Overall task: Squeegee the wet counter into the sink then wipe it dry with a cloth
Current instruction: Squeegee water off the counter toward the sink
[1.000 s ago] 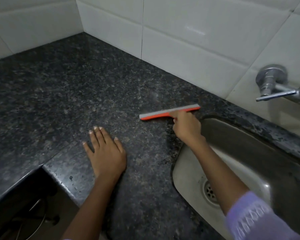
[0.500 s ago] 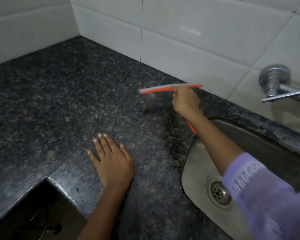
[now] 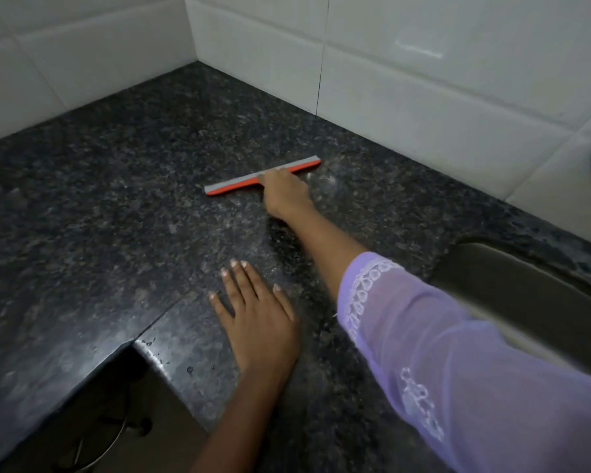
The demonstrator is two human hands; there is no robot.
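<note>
White glazed wall tiles (image 3: 423,107) meet in a corner behind a dark speckled granite bench (image 3: 99,206), whose polished top carries a dull wet sheen and a few droplets near its front edge. At the right edge a stainless steel sink (image 3: 533,295) is sunk into the bench, only its left part in view.

The right hand (image 3: 285,194) reaches far forward, its arm stretched nearly straight from the lower right, with a sheer lilac sleeve trimmed in white lace (image 3: 440,353) covering the forearm to just short of the wrist. Its fingers are curled closed around the handle of an orange squeegee with a grey rubber blade (image 3: 239,183); the handle itself is hidden under the hand. The blade lies long and flat on the bench, slanting up toward the right, well apart from the sink and near the back wall.

The left hand (image 3: 258,315) rests palm down on the bench near the front edge, fingers spread and extended, holding nothing, its forearm rising from the bottom of the view.
</note>
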